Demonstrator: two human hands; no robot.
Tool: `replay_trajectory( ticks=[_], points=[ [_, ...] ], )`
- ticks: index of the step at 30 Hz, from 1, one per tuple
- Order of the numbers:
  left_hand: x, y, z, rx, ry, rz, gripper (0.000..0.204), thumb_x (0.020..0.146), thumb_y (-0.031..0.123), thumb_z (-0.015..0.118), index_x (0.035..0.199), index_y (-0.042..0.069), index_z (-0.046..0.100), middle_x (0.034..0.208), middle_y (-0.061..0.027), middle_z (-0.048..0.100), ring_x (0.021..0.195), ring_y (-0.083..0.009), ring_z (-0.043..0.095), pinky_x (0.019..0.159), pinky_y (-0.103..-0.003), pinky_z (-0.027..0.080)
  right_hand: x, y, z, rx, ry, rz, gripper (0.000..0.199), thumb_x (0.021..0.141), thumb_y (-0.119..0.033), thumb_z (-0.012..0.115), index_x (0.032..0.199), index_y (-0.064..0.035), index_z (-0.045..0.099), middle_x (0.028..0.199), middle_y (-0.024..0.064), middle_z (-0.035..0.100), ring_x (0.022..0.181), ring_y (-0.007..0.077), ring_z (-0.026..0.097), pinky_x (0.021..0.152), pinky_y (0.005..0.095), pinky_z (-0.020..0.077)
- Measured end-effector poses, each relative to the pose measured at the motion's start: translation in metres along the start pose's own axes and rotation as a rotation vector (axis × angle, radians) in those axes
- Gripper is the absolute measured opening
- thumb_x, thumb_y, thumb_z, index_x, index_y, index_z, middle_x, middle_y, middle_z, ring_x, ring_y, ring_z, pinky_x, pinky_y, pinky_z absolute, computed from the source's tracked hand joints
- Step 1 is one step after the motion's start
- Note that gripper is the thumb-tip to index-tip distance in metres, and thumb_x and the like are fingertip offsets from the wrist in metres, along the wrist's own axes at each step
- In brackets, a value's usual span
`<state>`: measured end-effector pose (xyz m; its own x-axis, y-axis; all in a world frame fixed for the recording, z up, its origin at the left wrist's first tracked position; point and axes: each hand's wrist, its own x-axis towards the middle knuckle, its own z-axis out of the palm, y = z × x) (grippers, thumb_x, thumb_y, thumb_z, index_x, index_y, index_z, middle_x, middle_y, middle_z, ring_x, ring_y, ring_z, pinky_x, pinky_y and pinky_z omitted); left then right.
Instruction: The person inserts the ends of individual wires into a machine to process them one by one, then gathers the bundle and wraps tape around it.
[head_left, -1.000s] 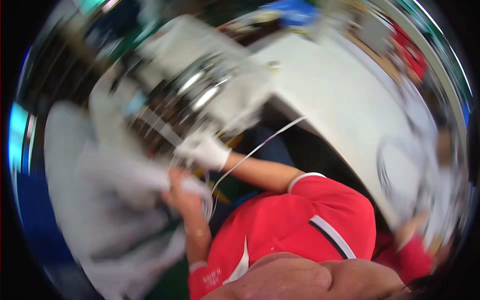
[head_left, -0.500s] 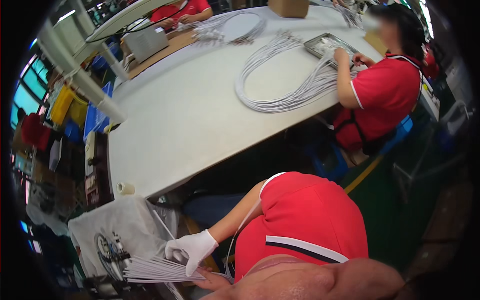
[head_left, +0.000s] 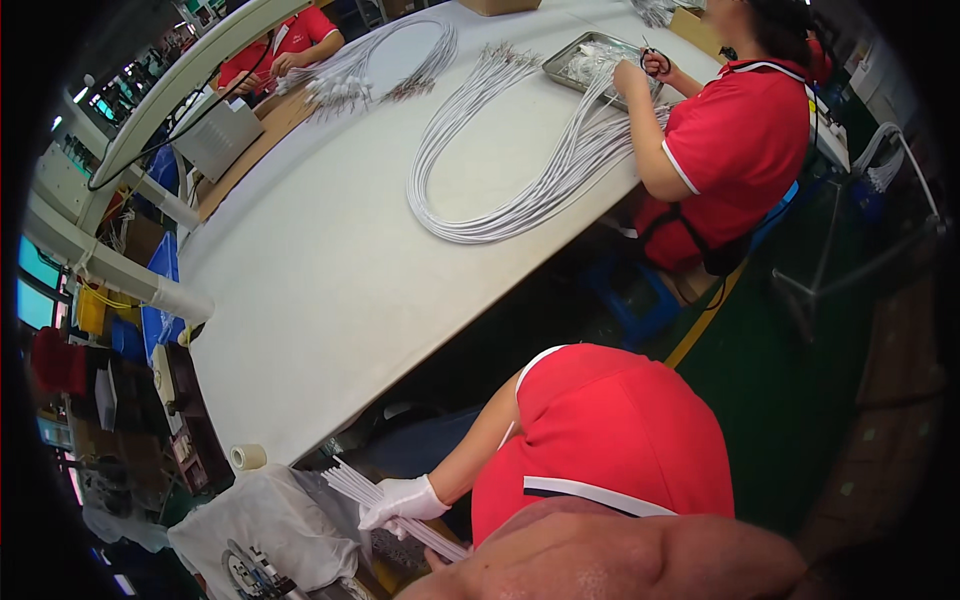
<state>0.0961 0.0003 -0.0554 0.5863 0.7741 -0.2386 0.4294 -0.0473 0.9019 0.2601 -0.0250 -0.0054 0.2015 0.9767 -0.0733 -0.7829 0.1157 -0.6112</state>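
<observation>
A white-gloved hand, my right hand [head_left: 402,506], wraps round a bundle of thin white cables [head_left: 352,484]. The cut ends fan out toward the upper left, close to the table corner. At the lower end of the same bundle is my bare left hand [head_left: 436,560], its fingers closed against the cables. Much of that hand is hidden by my arm and the lower edge. Just left of both hands lies a sheet of clear plastic [head_left: 262,505], with a metal device [head_left: 255,572] on it.
A roll of tape [head_left: 248,457] sits on the corner of the white table [head_left: 300,310]. Long looped white cables [head_left: 430,190] lie farther back, beside a metal tray [head_left: 570,60]. A co-worker [head_left: 740,130] on the right holds scissors; another [head_left: 300,40] works at the far left.
The bundle has swung from pointing left to pointing up and left. My gloved fingers, earlier spread over it, now close round it. The whole view has shifted.
</observation>
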Motion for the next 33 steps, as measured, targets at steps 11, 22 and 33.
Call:
replay_trajectory(
  ticks=[11, 22, 33],
  points=[
    [-0.008, -0.012, 0.003, 0.024, -0.054, -0.033, 0.034, 0.085, 0.008, 0.057, 0.114, -0.005, 0.046, 0.084, -0.0116, 0.058, 0.072, -0.0171, 0.057, 0.063, -0.030, 0.049, 0.005, -0.005, 0.008, 0.048, 0.177, 0.163, 0.022, 0.083, -0.024, 0.063, 0.072, -0.0114, 0.050, 0.054, -0.0034, 0.042, 0.046, 0.0093, 0.043, 0.048, 0.0270, 0.0388],
    [-0.012, -0.020, -0.005, 0.102, -0.165, -0.033, 0.032, 0.084, 0.007, 0.059, 0.112, -0.005, 0.047, 0.079, -0.0100, 0.058, 0.066, -0.0159, 0.057, 0.059, -0.029, 0.049, 0.026, -0.020, 0.001, 0.017, 0.340, 0.073, 0.029, 0.085, -0.035, 0.062, 0.073, -0.0142, 0.045, 0.054, -0.0043, 0.037, 0.046, 0.0077, 0.034, 0.046, 0.0240, 0.0335],
    [0.012, 0.011, 0.000, -0.206, -0.276, -0.087, 0.016, 0.081, 0.005, 0.061, 0.091, 0.001, 0.050, 0.063, -0.0035, 0.053, 0.044, -0.0105, 0.048, 0.043, -0.023, 0.040, 0.019, -0.029, 0.017, 0.148, 0.332, 0.149, 0.040, 0.085, -0.047, 0.056, 0.064, -0.0152, 0.044, 0.047, -0.0036, 0.036, 0.038, 0.0098, 0.033, 0.042, 0.0261, 0.0323]
  ],
)
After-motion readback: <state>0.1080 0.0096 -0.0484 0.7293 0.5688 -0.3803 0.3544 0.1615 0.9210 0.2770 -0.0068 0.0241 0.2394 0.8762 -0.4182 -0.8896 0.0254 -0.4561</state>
